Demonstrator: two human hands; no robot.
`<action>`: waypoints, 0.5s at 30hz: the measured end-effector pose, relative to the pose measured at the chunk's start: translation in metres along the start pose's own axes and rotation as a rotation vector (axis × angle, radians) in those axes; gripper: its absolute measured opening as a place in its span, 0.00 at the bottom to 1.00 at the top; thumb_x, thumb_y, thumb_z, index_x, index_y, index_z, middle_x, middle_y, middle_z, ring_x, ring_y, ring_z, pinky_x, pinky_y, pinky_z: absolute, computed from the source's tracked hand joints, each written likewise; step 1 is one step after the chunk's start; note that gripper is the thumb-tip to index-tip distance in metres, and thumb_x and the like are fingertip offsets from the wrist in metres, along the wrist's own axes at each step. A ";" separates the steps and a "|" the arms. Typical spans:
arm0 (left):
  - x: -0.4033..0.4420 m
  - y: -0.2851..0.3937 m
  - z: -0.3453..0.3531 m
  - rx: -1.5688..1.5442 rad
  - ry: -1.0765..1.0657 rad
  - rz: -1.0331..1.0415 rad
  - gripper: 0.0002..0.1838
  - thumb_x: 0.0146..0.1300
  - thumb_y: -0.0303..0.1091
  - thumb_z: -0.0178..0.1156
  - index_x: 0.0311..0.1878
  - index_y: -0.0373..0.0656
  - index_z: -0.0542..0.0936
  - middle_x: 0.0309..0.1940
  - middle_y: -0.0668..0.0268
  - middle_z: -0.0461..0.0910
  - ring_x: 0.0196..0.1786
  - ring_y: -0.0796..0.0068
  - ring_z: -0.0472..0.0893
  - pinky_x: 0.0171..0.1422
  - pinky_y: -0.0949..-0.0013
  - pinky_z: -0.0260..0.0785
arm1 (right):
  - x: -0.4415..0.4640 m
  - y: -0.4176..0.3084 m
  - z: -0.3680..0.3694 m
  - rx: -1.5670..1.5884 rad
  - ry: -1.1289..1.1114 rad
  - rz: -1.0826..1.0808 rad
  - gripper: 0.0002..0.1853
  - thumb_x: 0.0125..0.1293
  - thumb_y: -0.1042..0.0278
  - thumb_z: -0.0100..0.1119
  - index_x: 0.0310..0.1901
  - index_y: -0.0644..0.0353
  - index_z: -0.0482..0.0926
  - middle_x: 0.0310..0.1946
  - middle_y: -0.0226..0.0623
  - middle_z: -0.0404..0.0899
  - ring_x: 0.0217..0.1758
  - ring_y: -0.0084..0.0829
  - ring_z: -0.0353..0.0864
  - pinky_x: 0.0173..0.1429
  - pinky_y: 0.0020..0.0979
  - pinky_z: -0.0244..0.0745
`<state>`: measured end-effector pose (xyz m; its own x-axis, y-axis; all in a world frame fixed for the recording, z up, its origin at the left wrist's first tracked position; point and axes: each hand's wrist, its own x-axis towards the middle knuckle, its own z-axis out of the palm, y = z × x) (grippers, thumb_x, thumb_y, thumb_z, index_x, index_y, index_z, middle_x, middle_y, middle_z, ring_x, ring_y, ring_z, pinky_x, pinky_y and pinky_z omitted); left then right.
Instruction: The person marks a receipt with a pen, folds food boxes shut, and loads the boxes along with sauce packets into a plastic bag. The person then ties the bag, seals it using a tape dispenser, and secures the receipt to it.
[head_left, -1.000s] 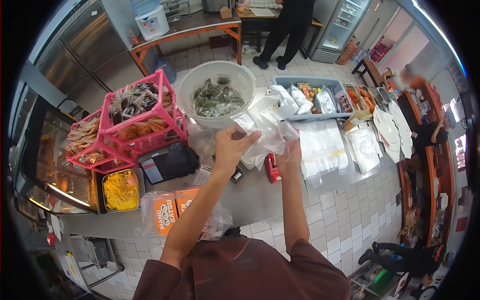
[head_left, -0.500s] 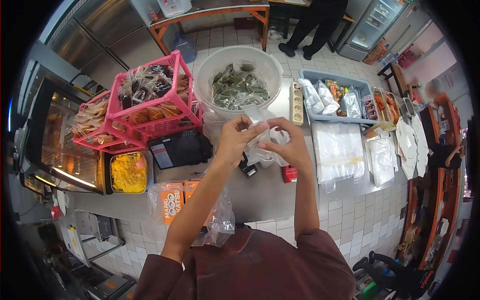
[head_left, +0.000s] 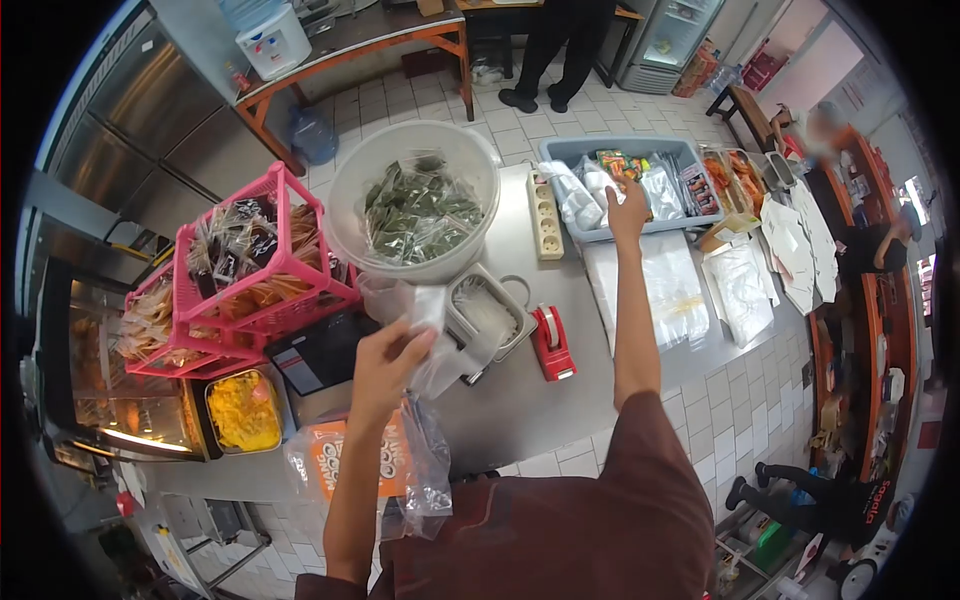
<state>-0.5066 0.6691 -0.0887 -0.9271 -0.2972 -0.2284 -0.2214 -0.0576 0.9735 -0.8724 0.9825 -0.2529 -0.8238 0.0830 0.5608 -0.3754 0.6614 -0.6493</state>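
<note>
My left hand [head_left: 383, 368] is closed on a thin clear plastic bag [head_left: 452, 345], which hangs to the right over a metal container [head_left: 518, 345]. My right hand [head_left: 628, 210] reaches over the near side of a grey-blue tub [head_left: 585, 234], its fingers slightly apart and pointing down at the contents. Beneath and beside those fingers lie white plastic-wrapped packets [head_left: 574, 196] and colourful sachets [head_left: 612, 160]. Whether the fingertips touch any of them is hard to make out. A large white bucket [head_left: 345, 215] of clear-wrapped dark green packets [head_left: 420, 212] stands beyond my left hand.
A red tape dispenser [head_left: 553, 345] and a power strip [head_left: 545, 220] lie between my arms. Flat plastic bags [head_left: 650, 295] are stacked below the tub. Pink baskets [head_left: 262, 270], a tablet [head_left: 310, 352] and a tray of yellow food [head_left: 243, 412] are at left.
Both hands were together on the clear plastic in front of the bucket. My right hand has let go and moved right to the tub; my left keeps the bag. The view has shifted.
</note>
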 end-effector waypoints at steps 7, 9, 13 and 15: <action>-0.045 -0.038 -0.024 -0.053 0.078 -0.080 0.08 0.68 0.31 0.67 0.43 0.35 0.86 0.31 0.73 0.82 0.36 0.87 0.78 0.43 0.78 0.69 | 0.041 0.095 0.016 -0.322 -0.441 0.088 0.13 0.57 0.64 0.72 0.42 0.59 0.87 0.36 0.44 0.88 0.41 0.47 0.87 0.48 0.44 0.79; -0.052 -0.041 -0.026 -0.075 0.104 -0.101 0.08 0.68 0.30 0.67 0.43 0.35 0.86 0.32 0.72 0.82 0.37 0.86 0.78 0.44 0.77 0.70 | 0.044 0.104 0.020 -0.326 -0.367 0.086 0.11 0.60 0.63 0.69 0.41 0.59 0.88 0.35 0.45 0.88 0.40 0.46 0.87 0.47 0.44 0.80; -0.057 -0.041 -0.026 -0.103 0.131 -0.106 0.07 0.68 0.29 0.67 0.43 0.35 0.85 0.33 0.73 0.83 0.38 0.86 0.78 0.44 0.77 0.70 | 0.045 0.106 0.017 -0.252 -0.198 0.088 0.12 0.63 0.60 0.67 0.42 0.58 0.88 0.36 0.47 0.87 0.42 0.48 0.87 0.48 0.44 0.79; -0.058 -0.045 -0.028 -0.112 0.117 -0.118 0.06 0.68 0.29 0.66 0.43 0.36 0.85 0.34 0.73 0.83 0.38 0.86 0.78 0.45 0.77 0.70 | 0.044 0.103 0.007 -0.160 -0.214 0.127 0.13 0.63 0.59 0.68 0.43 0.59 0.88 0.33 0.44 0.88 0.38 0.43 0.88 0.46 0.39 0.80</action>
<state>-0.4343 0.6622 -0.1184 -0.8538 -0.3906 -0.3441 -0.2848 -0.2026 0.9369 -0.9505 1.0494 -0.2983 -0.9370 0.0252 0.3484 -0.2057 0.7663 -0.6086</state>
